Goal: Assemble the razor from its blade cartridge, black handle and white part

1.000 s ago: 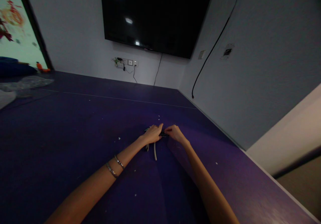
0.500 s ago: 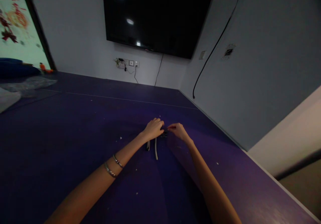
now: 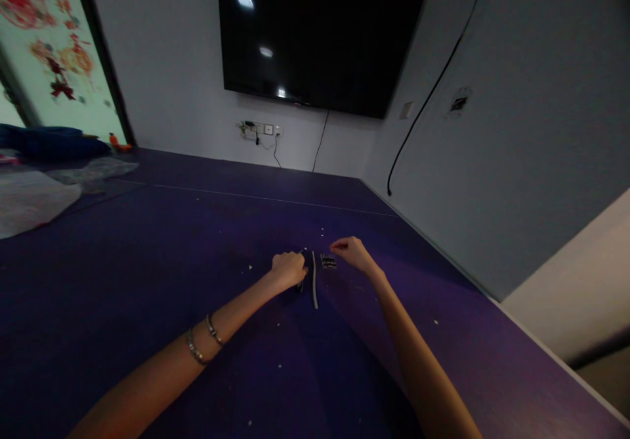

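Observation:
My left hand is closed in a loose fist low over the purple surface. Beside its fingers shows a slim dark item with a light edge, mostly covered by the hand, so its kind is unclear. Just right of that lies a grey, slightly curved strip or cable piece. Further right sits a small dark, metallic-looking rectangular part. My right hand hovers at the upper right of this part, thumb and fingertips pinched together. Whatever the pinch holds, if anything, is too small to see.
White specks dot the surface. At far left lie clear plastic wrap, a white bag and dark blue cloth. A television hangs ahead; a black cable dangles along the right wall.
My left hand has moved left, off the small rectangular part, and curled over the slim dark item. The right hand stays pinched in nearly the same place. The view has shifted slightly left.

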A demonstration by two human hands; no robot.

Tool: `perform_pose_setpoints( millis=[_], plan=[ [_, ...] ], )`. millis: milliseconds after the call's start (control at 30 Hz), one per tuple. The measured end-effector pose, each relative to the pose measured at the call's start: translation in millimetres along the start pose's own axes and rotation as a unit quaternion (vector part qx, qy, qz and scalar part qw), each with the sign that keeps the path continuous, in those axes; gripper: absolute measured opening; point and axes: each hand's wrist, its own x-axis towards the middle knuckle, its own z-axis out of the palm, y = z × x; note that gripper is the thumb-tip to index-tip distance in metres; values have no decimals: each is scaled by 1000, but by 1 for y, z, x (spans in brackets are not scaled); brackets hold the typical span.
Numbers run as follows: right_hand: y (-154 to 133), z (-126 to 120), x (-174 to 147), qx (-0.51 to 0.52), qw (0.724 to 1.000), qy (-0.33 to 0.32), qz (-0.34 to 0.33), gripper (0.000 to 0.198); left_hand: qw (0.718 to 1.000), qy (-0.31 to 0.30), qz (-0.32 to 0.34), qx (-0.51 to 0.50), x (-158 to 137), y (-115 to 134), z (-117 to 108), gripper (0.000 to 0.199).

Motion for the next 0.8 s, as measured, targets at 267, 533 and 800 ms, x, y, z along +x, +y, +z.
perform_pose_setpoints(
  millis=[267, 533, 800],
  plan=[
    [-13, 17, 3, 29, 999, -19, -11, 18, 999, -26, 9, -27, -10, -2, 17, 33],
    [-24, 45, 3, 176, 974, -14, 142, 11, 998, -14, -9, -55, -12, -8, 16, 31],
    [-49, 58, -3, 397, 881, -59, 252, 29, 995, 50, -18, -80, -10, -7, 4, 33]
  ],
)
